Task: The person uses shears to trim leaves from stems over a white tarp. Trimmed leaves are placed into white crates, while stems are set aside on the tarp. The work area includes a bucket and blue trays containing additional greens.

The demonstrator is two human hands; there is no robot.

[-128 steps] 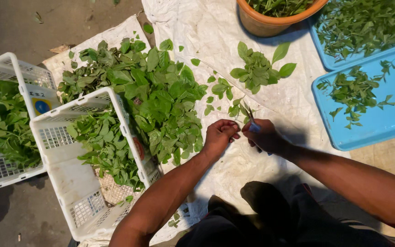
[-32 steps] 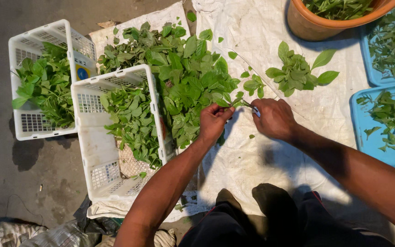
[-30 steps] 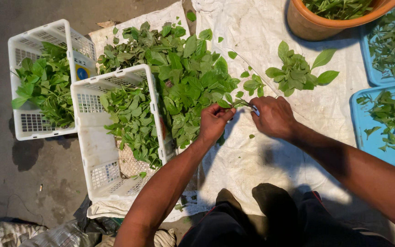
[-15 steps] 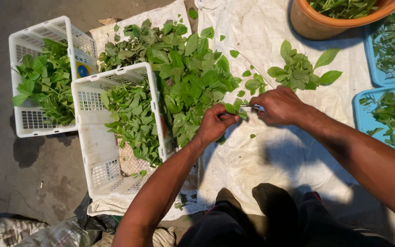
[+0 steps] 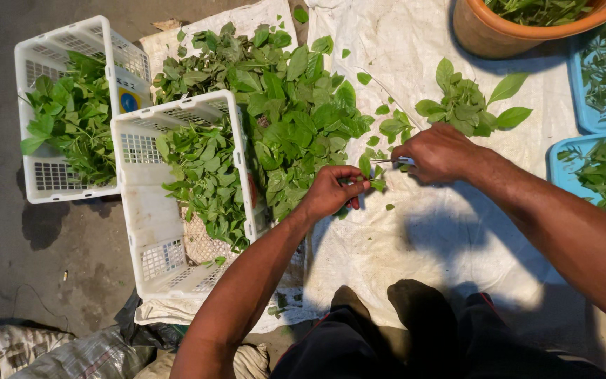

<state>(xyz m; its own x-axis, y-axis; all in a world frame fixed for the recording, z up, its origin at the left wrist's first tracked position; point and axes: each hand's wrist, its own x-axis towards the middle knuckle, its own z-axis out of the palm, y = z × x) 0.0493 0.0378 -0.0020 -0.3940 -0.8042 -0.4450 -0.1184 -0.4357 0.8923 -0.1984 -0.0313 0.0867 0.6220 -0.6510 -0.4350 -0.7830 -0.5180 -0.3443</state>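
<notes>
My left hand (image 5: 332, 191) pinches a small leafy sprig (image 5: 367, 168) over the white cloth (image 5: 415, 238). My right hand (image 5: 440, 153) is closed on a small blade or scissors (image 5: 394, 161) whose tip touches the sprig's stem. Both hands meet just right of a big heap of green leaves (image 5: 282, 112). A smaller bunch of leaves (image 5: 464, 105) lies beyond my right hand. Loose leaves are scattered around the hands.
Two white plastic crates (image 5: 142, 210) (image 5: 43, 175) with greens stand at the left on the concrete floor. An orange pot (image 5: 499, 35) and blue trays (image 5: 562, 168) with leaves are at the right. My knees (image 5: 415, 337) are below.
My view has shifted since the earliest frame. Over the last second both hands stayed together at the sprig, shifting slightly; my left hand pulled a little toward me with the leaf.
</notes>
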